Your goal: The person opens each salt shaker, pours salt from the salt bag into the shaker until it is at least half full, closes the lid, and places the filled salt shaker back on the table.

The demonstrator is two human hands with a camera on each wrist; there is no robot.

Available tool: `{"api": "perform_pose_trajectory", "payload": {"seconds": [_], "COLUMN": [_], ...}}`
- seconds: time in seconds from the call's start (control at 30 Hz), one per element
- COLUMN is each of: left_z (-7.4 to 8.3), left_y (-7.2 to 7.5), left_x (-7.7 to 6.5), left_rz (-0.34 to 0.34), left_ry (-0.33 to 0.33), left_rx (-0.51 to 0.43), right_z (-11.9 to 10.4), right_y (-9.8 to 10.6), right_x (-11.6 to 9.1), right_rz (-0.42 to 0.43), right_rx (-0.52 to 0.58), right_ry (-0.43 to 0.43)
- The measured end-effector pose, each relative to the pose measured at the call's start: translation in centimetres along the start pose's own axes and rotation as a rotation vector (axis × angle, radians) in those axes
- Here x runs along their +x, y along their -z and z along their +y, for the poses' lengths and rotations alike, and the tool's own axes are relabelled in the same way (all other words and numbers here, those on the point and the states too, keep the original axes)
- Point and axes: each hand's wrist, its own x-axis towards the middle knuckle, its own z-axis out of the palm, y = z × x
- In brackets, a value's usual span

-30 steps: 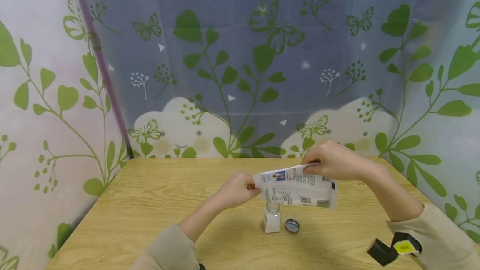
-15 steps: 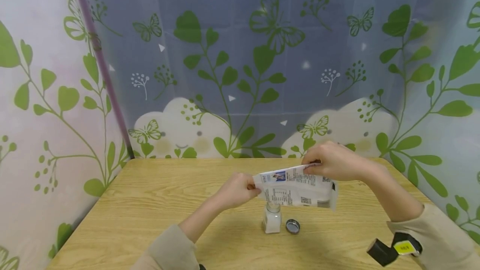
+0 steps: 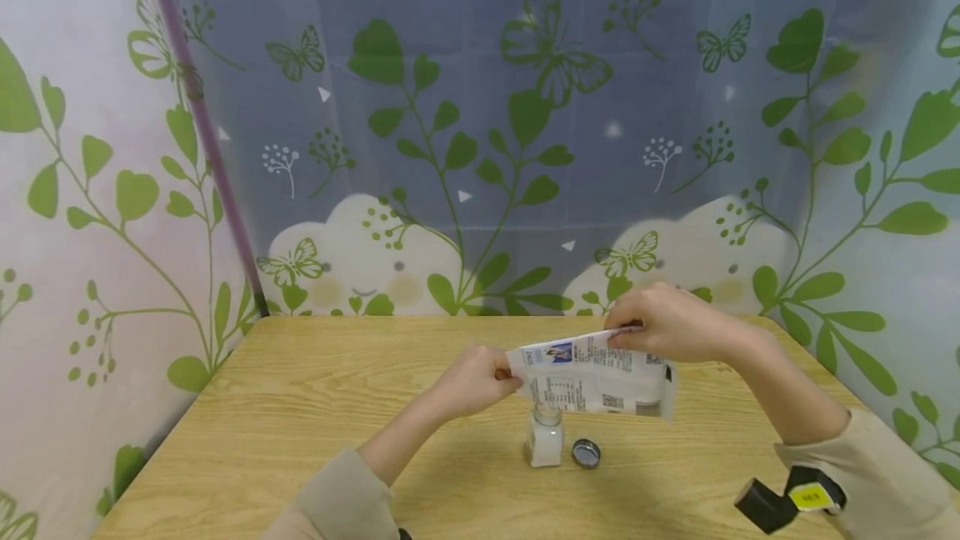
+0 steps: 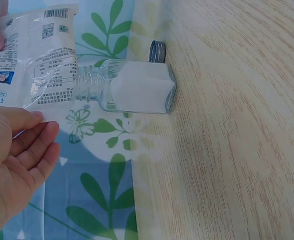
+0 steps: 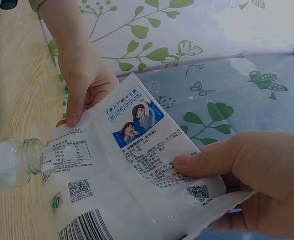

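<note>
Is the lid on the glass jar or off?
Off. The lid lies on the table beside the glass jar, whose threaded neck shows uncapped.

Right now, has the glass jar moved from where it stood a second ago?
No: in the head view, the glass jar shows no visible shift either way against the table.

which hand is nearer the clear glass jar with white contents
Left. The left hand pinches the white printed plastic bag above and left of the clear glass jar; the right hand grips the bag farther off, higher and to the jar's right.
</note>
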Motion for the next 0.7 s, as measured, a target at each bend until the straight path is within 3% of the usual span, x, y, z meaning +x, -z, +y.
{"api": "perform_pose_trajectory", "payload": {"seconds": [0.7], "left_z": [-0.03], "left_y": [0.02], "left_x": [0.01], "left_rz": [-0.008], "left_ry": [0.024], "left_rx": [-0.013], "right_z": [-0.04], "right_y": [0.01], "right_x": [0.08], "right_rz": [0.000], "right_rx": [0.003], "right_ry": [-0.005]}}
